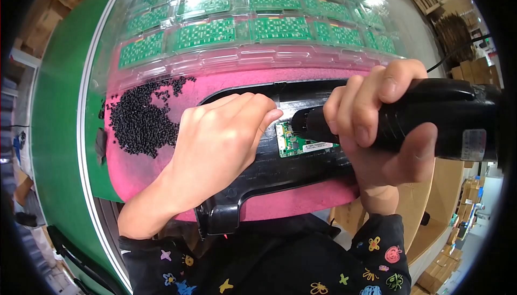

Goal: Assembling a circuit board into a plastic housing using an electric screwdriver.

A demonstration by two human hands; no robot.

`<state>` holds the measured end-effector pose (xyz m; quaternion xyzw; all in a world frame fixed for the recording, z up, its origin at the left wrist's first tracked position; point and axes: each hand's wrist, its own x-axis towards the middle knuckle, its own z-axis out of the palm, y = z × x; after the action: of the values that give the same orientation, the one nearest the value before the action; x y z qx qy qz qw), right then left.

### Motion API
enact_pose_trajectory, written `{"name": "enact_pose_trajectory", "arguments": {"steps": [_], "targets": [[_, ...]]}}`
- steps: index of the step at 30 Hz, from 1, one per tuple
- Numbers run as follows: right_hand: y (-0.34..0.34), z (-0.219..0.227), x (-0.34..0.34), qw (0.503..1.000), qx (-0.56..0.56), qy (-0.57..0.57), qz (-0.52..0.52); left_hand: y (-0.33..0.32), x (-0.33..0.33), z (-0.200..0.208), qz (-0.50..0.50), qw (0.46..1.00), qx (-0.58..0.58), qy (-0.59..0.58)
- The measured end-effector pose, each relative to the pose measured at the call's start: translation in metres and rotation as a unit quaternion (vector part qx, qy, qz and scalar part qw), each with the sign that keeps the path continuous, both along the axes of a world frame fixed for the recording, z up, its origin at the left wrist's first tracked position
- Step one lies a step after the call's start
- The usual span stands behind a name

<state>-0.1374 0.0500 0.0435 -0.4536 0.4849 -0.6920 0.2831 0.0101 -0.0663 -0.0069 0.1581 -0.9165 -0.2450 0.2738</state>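
My right hand [377, 114] is wrapped round a black electric screwdriver [447, 114], held nearly level with its nose pointing left. The nose is over a small green circuit board [293, 145] with white connectors along its left edge. That board lies in a long black plastic housing [274, 176]. My left hand [223, 133] is closed above the housing's left part, thumb and forefinger pinched together just left of the board. Whatever is between those fingertips, if anything, is hidden. The screwdriver's tip cannot be made out clearly.
Small black screws [140, 122] are heaped on the pink mat [301, 200] left of my left hand. Beyond the mat, clear plastic trays [253, 55] hold several green circuit boards [280, 28]. A dark cable [458, 48] runs at upper right. Cardboard boxes [447, 254] stand at lower right.
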Motion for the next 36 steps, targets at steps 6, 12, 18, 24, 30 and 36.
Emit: {"name": "enact_pose_trajectory", "arguments": {"steps": [6, 12, 18, 24, 30, 36], "targets": [[-0.018, -0.006, -0.007, 0.996, 0.006, 0.078, 0.035, 0.002, 0.001, 0.002, 0.007, 0.999, -0.033, 0.007], [-0.036, -0.016, -0.007, 0.992, -0.034, 0.106, 0.054, -0.001, 0.004, -0.003, -0.006, 0.999, -0.032, 0.007], [-0.036, -0.022, -0.001, 0.995, -0.046, 0.051, 0.068, -0.004, 0.008, -0.003, -0.053, 0.997, 0.009, -0.058], [-0.009, -0.013, -0.008, 0.986, -0.131, -0.059, 0.084, -0.003, 0.007, -0.007, -0.075, 0.994, 0.027, -0.071], [0.003, -0.002, -0.016, 0.968, -0.193, -0.121, 0.109, -0.005, 0.003, -0.007, -0.14, 0.988, 0.059, 0.003], [0.007, -0.002, -0.017, 0.964, -0.203, -0.141, 0.104, -0.004, 0.0, -0.008, -0.175, 0.981, 0.081, 0.024]]}}
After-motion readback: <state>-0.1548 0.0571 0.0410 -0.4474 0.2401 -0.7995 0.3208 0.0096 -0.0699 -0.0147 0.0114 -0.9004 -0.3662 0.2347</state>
